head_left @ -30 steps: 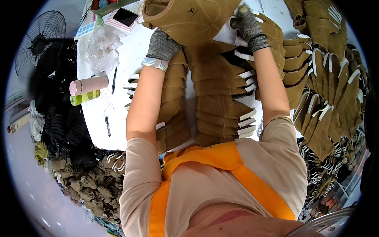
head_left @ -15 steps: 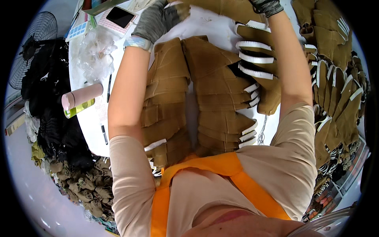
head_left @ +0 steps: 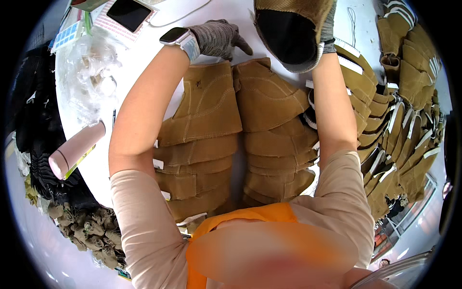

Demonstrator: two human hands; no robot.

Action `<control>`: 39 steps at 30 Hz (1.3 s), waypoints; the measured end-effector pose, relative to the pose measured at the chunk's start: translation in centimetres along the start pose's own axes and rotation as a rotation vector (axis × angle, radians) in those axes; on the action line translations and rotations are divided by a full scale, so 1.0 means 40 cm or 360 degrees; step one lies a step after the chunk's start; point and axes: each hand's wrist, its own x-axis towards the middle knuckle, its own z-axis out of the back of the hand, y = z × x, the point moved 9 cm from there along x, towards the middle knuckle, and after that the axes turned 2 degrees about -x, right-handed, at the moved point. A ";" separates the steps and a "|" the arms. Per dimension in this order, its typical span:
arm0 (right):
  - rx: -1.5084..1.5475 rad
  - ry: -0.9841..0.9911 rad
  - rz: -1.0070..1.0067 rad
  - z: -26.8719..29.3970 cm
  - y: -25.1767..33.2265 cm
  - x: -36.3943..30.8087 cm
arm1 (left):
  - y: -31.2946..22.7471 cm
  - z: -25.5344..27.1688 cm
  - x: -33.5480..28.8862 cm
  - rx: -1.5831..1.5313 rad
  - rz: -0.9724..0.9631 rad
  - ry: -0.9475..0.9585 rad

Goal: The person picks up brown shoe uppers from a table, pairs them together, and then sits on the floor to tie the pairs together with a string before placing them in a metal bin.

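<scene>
1) A brown piece with a dark lining [head_left: 288, 38] is held up at the upper right of centre, its opening facing the camera
2) The gloved right hand [head_left: 329, 29] is at its right edge; its fingers are hidden, so I cannot tell how they close
3) The gloved left hand [head_left: 216, 39], upper centre, has one digit apart from the rest, with nothing seen in its grasp
4) Below, two overlapping brown stacks [head_left: 199, 111] lie mid-frame
5) A phone [head_left: 128, 15] lies upper left, a pink bottle [head_left: 79, 147] at left
</scene>
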 end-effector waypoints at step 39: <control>-0.0746 0.0750 -0.1141 -0.099 -0.093 -0.058 | 0.021 -0.036 -0.057 -0.0419 -0.0362 -0.0359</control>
